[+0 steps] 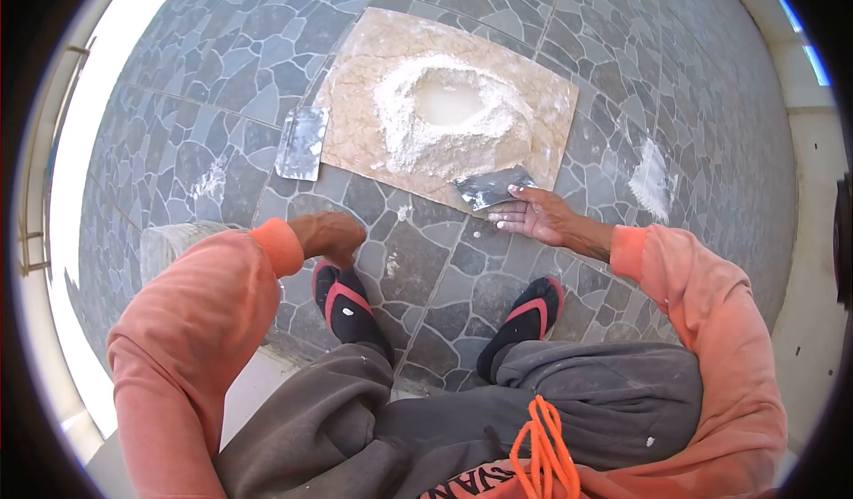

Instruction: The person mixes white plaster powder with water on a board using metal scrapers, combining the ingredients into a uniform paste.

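My right hand [538,215] grips a thin metal scraper [490,188] between thumb and fingers, at the front edge of a beige marbled board [351,135]. White dust coats its fingertips. On the board lies a ring-shaped heap of white powder [480,148], with a pool of cloudy liquid [449,99] in its hollow. The scraper lies just in front of the heap. My left hand [330,235] hangs over the floor near my left foot, fingers curled in, with nothing visible in it. A second metal scraper [302,143], smeared white, rests against the board's left edge.
The floor [426,263] is grey stone-patterned tile with white smears [651,181] to the right and left. My feet, in black socks and red-strapped sandals [346,303], stand in front of the board. A pale rounded object [173,243] is partly hidden behind my left sleeve.
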The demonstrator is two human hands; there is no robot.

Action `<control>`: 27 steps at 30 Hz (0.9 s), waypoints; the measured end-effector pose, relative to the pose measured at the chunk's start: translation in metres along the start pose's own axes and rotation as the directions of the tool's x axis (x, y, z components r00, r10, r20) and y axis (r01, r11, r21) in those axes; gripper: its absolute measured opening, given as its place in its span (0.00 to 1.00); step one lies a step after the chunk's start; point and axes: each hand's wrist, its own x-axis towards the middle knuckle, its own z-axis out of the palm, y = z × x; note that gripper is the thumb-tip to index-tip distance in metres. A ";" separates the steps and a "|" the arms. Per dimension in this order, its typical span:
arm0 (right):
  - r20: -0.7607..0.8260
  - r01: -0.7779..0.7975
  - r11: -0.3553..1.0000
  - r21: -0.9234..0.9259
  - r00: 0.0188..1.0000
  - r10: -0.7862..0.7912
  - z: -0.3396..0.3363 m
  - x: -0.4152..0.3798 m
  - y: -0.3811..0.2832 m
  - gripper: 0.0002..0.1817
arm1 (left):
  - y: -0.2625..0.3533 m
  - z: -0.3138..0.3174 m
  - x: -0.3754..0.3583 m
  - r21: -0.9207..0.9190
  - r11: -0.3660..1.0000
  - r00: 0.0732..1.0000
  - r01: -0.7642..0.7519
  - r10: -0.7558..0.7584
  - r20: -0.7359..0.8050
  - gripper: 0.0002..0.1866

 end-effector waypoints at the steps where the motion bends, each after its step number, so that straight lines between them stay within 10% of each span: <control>1: 0.016 0.000 1.000 0.002 1.000 0.000 0.002 0.005 0.000 0.24 | 0.001 0.000 -0.001 -0.007 1.000 1.000 0.004 -0.004 -0.004 0.16; 20: 0.013 0.211 0.974 0.079 0.977 -0.213 0.073 0.015 -0.024 0.22 | -0.008 0.008 -0.003 -0.096 0.995 0.994 -0.037 0.026 -0.110 0.15; 23: 0.000 0.212 0.974 0.083 0.977 -0.212 0.084 0.012 -0.029 0.21 | -0.005 0.000 0.001 -0.305 0.949 0.983 -0.084 0.029 -0.182 0.16; 27: -0.013 0.229 0.970 0.081 0.973 -0.229 0.093 0.011 -0.032 0.20 | 0.007 -0.026 0.008 -0.827 0.548 0.982 -0.123 -0.052 -0.180 0.22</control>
